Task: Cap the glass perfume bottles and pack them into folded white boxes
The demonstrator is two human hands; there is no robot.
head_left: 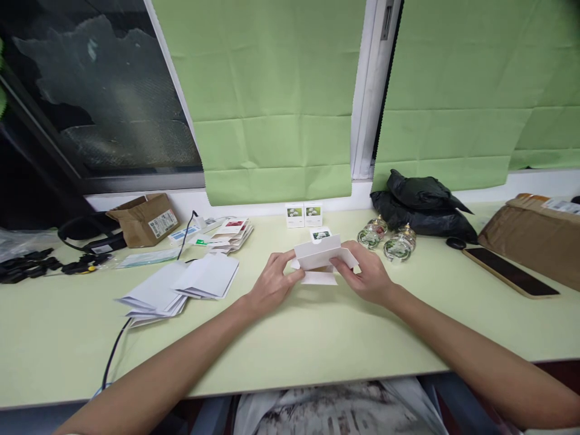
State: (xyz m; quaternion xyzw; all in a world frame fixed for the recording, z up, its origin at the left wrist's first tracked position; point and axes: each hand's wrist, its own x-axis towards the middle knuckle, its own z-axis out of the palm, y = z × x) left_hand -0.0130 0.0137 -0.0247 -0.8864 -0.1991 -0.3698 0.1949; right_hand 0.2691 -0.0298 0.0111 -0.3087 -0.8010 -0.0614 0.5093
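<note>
A small white cardboard box [317, 255] with its flaps spread is held above the table's middle. My left hand [277, 279] grips its left side between thumb and fingers. On the right side, my right hand [365, 272] holds it, the thumb resting on the near panel. Just behind it is another small white box [321, 234] with a green picture, partly hidden by the raised flap. Two finished-looking white boxes [295, 215] with similar pictures stand side by side near the wall.
Folded white cartons [206, 275] lie to the left, with picture cartons [231, 234] behind. Glass jars [399, 244] with gold tops stand right of my hands. Black plastic bags [421, 205], a phone [510, 272] and a brown package [534, 238] occupy the right. A black cable [118, 344] crosses the left side.
</note>
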